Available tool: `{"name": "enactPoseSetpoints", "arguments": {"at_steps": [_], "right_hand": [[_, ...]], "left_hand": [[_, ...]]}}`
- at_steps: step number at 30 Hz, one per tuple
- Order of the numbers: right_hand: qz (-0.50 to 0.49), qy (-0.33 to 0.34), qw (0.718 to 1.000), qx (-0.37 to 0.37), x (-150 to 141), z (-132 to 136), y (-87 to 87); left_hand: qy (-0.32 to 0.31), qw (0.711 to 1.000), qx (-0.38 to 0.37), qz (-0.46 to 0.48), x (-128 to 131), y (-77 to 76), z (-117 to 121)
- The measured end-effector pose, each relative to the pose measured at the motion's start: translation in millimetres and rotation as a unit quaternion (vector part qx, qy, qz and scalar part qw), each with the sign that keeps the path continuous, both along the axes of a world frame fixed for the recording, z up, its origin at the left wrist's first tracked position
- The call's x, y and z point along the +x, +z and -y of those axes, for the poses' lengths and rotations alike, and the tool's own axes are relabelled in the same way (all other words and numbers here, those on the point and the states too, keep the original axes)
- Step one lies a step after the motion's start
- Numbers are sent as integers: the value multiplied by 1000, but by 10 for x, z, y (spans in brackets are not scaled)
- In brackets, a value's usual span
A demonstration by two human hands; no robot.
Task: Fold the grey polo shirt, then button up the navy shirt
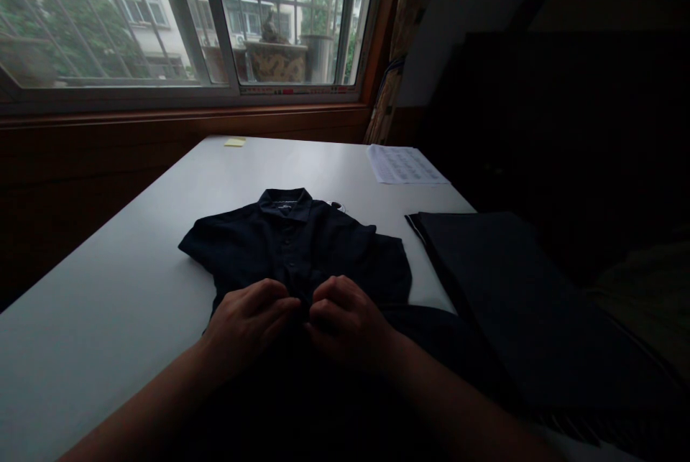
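Pinching the front of a dark blue cloth shirt (pixel 337 250) with a collar and buttons, the left hand (pixel 251 318) and the right hand (pixel 350 318) were close together, fingers bent tight. The shirt lay on a smooth white table (pixel 108 304), beside a flat dark cloth (pixel 507 289).

Single view, head-worn: looks forward and down across the table (pixel 108 282) from its near side, wide enough to take in the window (pixel 220 16) beyond, upper left. Forearms (pixel 145 397) enter low on either side, nearest of all; left hand (pixel 251 322) and right hand (pixel 348 322) come at close range just below centre, shirt (pixel 291 246) at middle distance past them.
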State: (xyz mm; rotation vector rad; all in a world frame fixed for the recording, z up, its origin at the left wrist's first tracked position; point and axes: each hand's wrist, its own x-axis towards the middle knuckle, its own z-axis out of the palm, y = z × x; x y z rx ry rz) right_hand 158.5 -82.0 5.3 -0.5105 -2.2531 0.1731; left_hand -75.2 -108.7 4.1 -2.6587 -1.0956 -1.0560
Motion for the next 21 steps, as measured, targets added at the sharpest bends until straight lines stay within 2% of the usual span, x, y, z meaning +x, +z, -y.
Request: {"name": "enactPoseSetpoints", "arguments": {"at_steps": [9, 21], "right_hand": [[-2, -3, 1000, -30, -1, 6, -10], [2, -3, 997, -75, 6, -21, -54]], "left_hand": [[4, 1000, 8, 11, -23, -23, 5], [13, 999, -23, 41, 13, 57, 12]]}}
